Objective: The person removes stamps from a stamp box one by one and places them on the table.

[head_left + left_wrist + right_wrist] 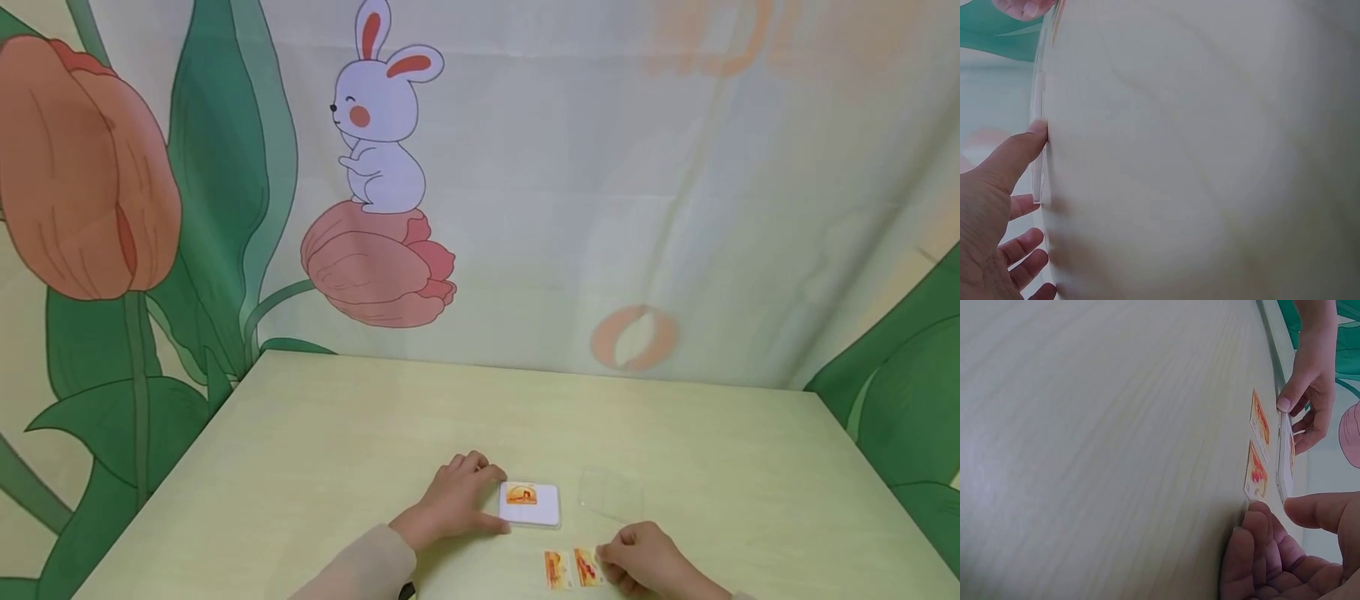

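A shallow clear case (529, 525) with a white stack in it lies mid-table. A small orange picture card (521, 494) sits at the upper left of the stack. My left hand (461, 497) holds the case by its left end, thumb at the near corner and index finger at the far one. Closer to me, two small orange-and-yellow picture cards (557, 570) (588, 567) lie side by side. The fingertips of my right hand (645, 557) are right at the edge of the right-hand card, thumb apart from the loosely bent fingers in the right wrist view.
A clear plastic lid (611, 493) lies on the pale table (337, 433), right of the case and beyond my right hand. Behind the table's far edge hangs a curtain (525, 167) printed with tulips and a rabbit. A small dark object (407, 591) shows beside my left sleeve.
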A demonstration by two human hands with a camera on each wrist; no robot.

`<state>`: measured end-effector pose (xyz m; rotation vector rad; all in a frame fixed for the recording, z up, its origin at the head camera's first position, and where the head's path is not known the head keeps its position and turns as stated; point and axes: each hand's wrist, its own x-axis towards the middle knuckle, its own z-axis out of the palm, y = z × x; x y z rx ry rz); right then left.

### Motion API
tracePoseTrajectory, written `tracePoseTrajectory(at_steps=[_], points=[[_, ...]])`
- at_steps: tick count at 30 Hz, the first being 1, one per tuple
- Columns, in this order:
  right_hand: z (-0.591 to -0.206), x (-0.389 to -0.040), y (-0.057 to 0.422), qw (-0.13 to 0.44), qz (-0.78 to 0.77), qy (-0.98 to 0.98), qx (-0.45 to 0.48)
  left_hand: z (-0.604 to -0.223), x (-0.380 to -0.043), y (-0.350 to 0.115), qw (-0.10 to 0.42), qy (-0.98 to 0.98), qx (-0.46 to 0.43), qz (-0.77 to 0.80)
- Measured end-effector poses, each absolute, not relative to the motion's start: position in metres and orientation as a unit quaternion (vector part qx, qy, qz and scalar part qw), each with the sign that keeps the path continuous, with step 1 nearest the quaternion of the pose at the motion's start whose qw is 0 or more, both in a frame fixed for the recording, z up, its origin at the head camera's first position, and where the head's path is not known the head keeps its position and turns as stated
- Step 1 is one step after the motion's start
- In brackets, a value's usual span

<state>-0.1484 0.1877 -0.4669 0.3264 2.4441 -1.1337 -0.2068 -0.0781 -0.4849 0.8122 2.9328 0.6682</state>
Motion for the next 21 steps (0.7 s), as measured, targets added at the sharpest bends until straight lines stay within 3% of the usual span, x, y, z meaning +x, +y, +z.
tracePoseTrajectory(at_steps=[21], points=[[-0.4674,-0.1454,0.1872,0.191,-0.409,0.888,0.087,-0.4896,-0.2063,-0.0811,-0.004,0.94,0.269,0.212]])
